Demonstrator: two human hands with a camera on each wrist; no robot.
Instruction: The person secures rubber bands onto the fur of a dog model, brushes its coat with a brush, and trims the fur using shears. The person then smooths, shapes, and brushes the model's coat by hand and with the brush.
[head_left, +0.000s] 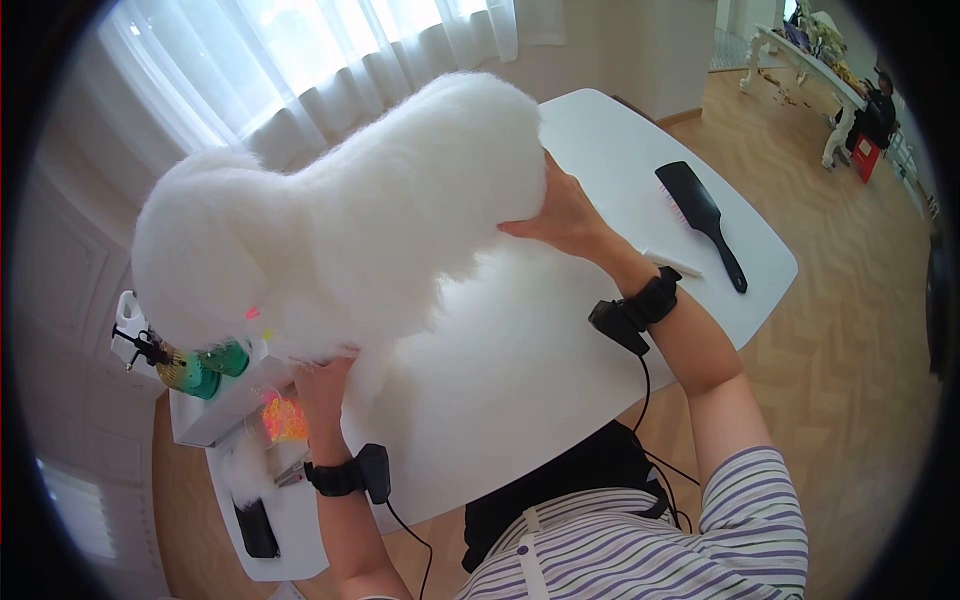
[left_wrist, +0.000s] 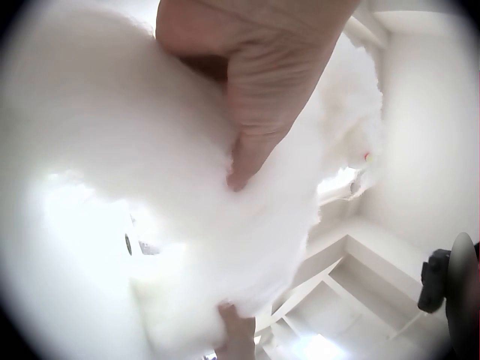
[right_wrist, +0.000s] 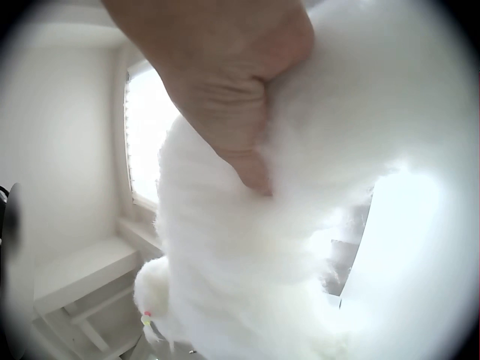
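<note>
A large white fluffy animal figure [head_left: 400, 180] stands over the white table [head_left: 480, 400], its head at the left in the head view with small pink and yellow bits near it. My left hand [head_left: 325, 392] grips it low at the head end, fingers largely hidden in fur. At its rear end, my right hand [head_left: 565, 215] holds it with the thumb spread from the fingers. In the left wrist view the left hand's thumb [left_wrist: 244, 157] presses into the fur [left_wrist: 112, 112]; the right wrist view shows the right thumb [right_wrist: 251, 169] doing likewise on the fur [right_wrist: 360, 97].
A black brush [head_left: 700, 210] and a white stick [head_left: 672, 263] lie at the table's right. At the left are a grey-white box [head_left: 225, 405], green bottles [head_left: 200, 372], orange bands [head_left: 285, 415], a fur tuft [head_left: 247, 472] and a black case [head_left: 256, 528]. Cables hang from both wrist cameras.
</note>
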